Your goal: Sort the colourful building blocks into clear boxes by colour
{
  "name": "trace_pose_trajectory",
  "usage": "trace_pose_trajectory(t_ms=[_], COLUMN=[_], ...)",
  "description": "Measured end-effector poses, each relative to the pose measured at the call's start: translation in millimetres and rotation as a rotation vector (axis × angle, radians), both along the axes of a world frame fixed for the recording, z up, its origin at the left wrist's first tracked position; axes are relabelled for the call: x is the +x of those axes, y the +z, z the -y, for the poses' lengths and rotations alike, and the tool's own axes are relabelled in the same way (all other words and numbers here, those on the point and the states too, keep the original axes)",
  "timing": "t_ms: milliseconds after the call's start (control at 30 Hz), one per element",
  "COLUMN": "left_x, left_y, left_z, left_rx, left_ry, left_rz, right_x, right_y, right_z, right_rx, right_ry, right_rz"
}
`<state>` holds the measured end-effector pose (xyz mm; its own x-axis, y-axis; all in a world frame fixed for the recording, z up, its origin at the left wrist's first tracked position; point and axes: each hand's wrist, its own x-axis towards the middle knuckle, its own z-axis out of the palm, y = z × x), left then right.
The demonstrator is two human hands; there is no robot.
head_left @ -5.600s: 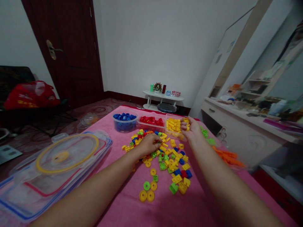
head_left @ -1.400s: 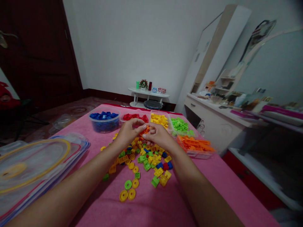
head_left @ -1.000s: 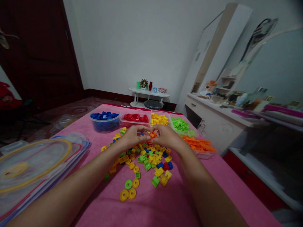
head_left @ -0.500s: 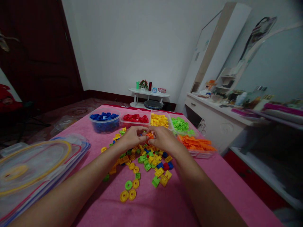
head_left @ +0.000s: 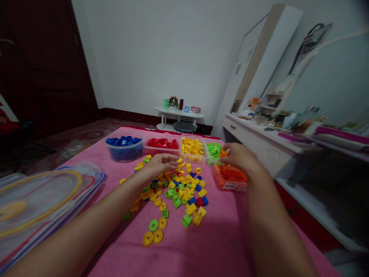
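Note:
A heap of loose plastic bricks (head_left: 178,188), yellow, green, blue and red, lies on the pink cloth (head_left: 184,250). My left hand (head_left: 157,163) hovers over the heap's far edge, fingers curled, and I see nothing in them. My right hand (head_left: 240,159) is over the clear tub of orange bricks (head_left: 230,179), fingers pinched on a small orange brick (head_left: 222,154). Behind the heap stand a round tub of blue bricks (head_left: 123,148), a tub of red bricks (head_left: 161,144), a tub of yellow bricks (head_left: 192,148) and a tub of green bricks (head_left: 213,151).
A stack of clear lids (head_left: 43,200) with coloured rims lies at the left on the cloth. A white dresser (head_left: 259,148) crowded with bottles stands to the right. A low white shelf (head_left: 178,115) and a dark door (head_left: 43,65) are further back.
My hands were together over the heap, working an orange piece. Now my right hand has swung right over the orange tub with it, and my left hand stays at the heap.

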<state>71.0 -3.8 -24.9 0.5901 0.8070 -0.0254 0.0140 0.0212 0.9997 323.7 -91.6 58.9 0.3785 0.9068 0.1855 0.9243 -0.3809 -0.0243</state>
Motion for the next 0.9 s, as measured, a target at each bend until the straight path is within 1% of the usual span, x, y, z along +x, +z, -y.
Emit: trace_pose_trajectory(t_ms=[33, 100, 200, 267, 333, 400, 467, 533, 600, 667, 733, 800, 833, 900], left_x=[1.0, 3.4, 5.7, 5.8, 5.0, 4.1, 3.7, 3.8, 4.1, 4.1, 3.5, 2.6, 2.2, 1.6], left_y=[-2.1, -8.5, -21.9, -30.8, -37.2, -40.7, -42.3, -43.6, -45.0, -45.3, -43.4, -39.4, -37.2, -34.2], left_z=[-1.3, -4.2, -9.4, -12.6, -14.9, -16.1, -16.7, -17.5, -18.4, -18.7, -17.6, -15.2, -13.9, -12.5], left_rx=[0.031, 0.107, 0.253, 0.349, 0.418, 0.442, 0.442, 0.433, 0.429, 0.432, 0.436, 0.431, 0.428, 0.427], left_ry=[-0.007, -0.015, -0.015, -0.019, -0.02, -0.02, -0.021, -0.03, -0.043, -0.05, -0.05, -0.041, -0.035, -0.024], left_rz=[-0.004, -0.032, -0.114, -0.173, -0.22, -0.25, -0.255, -0.255, -0.259, -0.259, -0.249, -0.244, -0.246, -0.249], right_x=[12.0, 26.8, 27.6, 23.1, 22.4, 27.6, 35.8, 42.7, 45.8, 45.4, 43.9, 43.6, 44.3, 47.6], right_y=[0.5, -0.1, -0.3, 0.2, -1.0, -5.8, -14.7, -26.0, -36.6, -43.1, -44.4, -41.6, -39.6, -36.2], right_z=[2.2, 4.8, 4.5, 3.3, 3.6, 5.9, 9.2, 11.8, 12.4, 11.5, 10.3, 10.0, 10.4, 12.1], right_rx=[-0.045, -0.045, 0.091, 0.129, 0.065, -0.073, -0.193, -0.218, -0.163, -0.081, -0.011, 0.038, 0.055, 0.088], right_ry=[-0.042, -0.086, -0.083, -0.029, 0.059, 0.148, 0.227, 0.298, 0.343, 0.353, 0.37, 0.371, 0.347, 0.224], right_rz=[-0.026, -0.058, -0.05, -0.059, -0.1, -0.145, -0.171, -0.173, -0.176, -0.213, -0.269, -0.275, -0.245, -0.134])
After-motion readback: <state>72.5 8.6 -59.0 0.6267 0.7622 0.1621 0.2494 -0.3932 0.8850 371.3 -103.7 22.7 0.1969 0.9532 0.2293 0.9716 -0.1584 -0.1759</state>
